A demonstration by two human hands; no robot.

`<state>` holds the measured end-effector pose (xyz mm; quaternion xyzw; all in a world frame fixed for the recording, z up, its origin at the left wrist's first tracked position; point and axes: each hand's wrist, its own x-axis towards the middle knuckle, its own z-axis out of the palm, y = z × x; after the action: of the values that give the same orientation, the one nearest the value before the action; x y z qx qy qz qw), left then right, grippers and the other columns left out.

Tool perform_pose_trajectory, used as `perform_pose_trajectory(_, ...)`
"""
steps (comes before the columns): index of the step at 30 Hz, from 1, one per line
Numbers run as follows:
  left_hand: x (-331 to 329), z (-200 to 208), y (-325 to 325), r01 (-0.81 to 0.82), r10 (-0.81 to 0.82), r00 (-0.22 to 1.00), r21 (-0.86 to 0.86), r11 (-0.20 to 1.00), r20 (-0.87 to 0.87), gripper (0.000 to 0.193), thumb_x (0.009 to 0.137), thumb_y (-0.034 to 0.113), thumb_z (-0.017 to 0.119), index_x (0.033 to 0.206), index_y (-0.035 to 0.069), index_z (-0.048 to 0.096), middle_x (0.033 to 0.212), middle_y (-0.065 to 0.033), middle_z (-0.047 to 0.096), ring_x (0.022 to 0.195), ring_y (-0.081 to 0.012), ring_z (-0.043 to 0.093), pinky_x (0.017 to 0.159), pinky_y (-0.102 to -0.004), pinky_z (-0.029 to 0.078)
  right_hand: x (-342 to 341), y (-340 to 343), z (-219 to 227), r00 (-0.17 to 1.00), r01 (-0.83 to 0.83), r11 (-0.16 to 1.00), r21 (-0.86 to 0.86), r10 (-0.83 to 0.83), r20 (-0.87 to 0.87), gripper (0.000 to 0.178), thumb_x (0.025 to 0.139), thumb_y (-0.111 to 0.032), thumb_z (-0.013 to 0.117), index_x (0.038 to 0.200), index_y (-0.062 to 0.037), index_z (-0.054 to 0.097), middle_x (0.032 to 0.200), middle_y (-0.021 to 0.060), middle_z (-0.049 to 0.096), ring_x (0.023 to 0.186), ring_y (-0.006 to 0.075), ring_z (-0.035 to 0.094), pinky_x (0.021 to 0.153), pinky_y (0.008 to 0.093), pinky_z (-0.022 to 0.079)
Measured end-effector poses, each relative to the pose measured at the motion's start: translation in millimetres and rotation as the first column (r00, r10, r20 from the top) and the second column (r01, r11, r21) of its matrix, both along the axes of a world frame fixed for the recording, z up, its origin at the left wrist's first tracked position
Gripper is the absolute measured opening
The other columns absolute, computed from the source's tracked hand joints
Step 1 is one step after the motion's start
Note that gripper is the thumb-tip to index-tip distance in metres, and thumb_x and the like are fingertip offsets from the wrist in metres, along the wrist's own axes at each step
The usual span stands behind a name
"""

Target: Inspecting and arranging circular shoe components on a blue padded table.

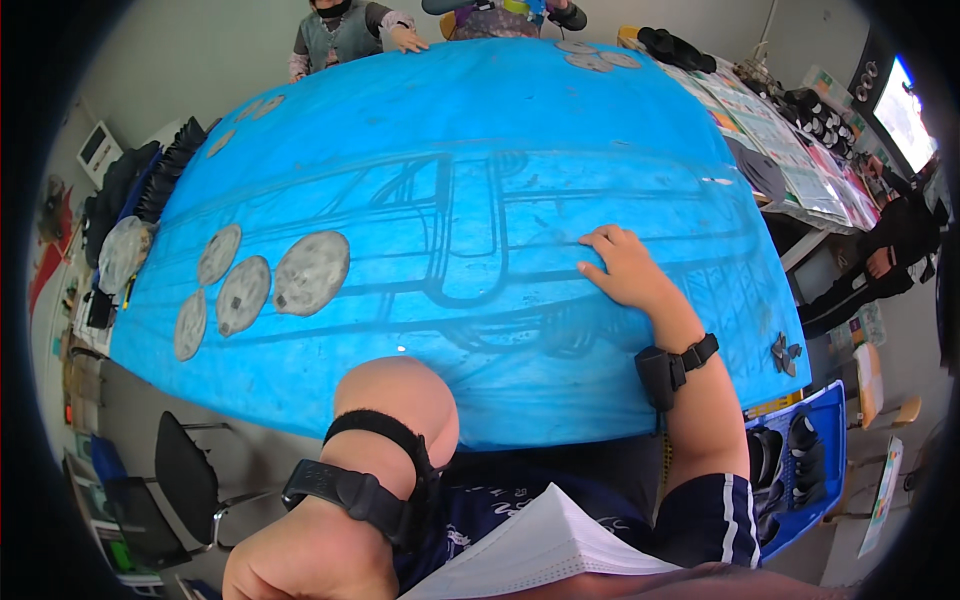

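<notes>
My right hand (pixel 628 268) lies on the blue table cover (pixel 560 390) with its thumb and fingers stretched out and nothing in it. A black strapped device sits on that wrist. Close to me, my left hand (pixel 305 560) is raised at the bottom left, its bent arm resting near the table's front edge. Its fingers are hidden, so whether it holds anything does not show. Several round grey mottled pads (pixel 312 272) lie on the cover at the left, out of reach of both hands. Dark streaked lines mark the middle of the cover.
More grey pads (pixel 590 62) lie at the far right and far left. Small dark pieces (pixel 785 354) sit near the right edge. A blue crate (pixel 830 400) holds black items. Two people stand at the far edge, and one hand (pixel 408 39) touches it. A black chair (pixel 186 470) stands left.
</notes>
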<state>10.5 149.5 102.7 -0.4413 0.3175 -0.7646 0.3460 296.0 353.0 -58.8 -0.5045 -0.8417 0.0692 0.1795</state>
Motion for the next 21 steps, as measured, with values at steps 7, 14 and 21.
perform_pose_trajectory(7,-4,-4,-4,-0.141,0.140,0.990,-0.071,0.987,-0.016,0.021,0.092,0.026,0.055,0.098,0.007,0.062,0.093,0.0002,0.065,0.088,-0.0135,0.060,0.079,-0.0327,0.046,2,-1,0,1.000,-0.001,1.000,-0.021,0.001,0.007,0.041,0.089,-0.033,0.059,0.123,-0.0111,0.056,0.128,0.0141,0.051,0.117,0.0335,0.047,0.100,0.0431,0.040)
perform_pose_trajectory(14,-3,-3,-2,-0.157,0.156,0.988,-0.086,0.984,-0.008,0.024,0.092,0.028,0.056,0.098,0.006,0.062,0.094,-0.0005,0.066,0.088,-0.0144,0.060,0.079,-0.0323,0.047,2,-2,-1,1.000,-0.006,1.000,-0.007,0.006,-0.013,0.042,0.089,-0.034,0.059,0.124,-0.0114,0.056,0.127,0.0141,0.050,0.116,0.0335,0.047,0.100,0.0432,0.039)
perform_pose_trajectory(21,-2,16,23,0.170,-0.153,0.968,-0.068,0.983,0.199,0.022,0.087,0.030,0.054,0.075,0.013,0.059,0.068,0.0051,0.063,0.063,-0.0107,0.059,0.067,-0.0274,0.049,3,-1,-1,1.000,-0.007,1.000,-0.016,0.006,-0.022,0.043,0.088,-0.034,0.060,0.124,-0.0108,0.056,0.127,0.0142,0.050,0.115,0.0336,0.048,0.100,0.0433,0.039)
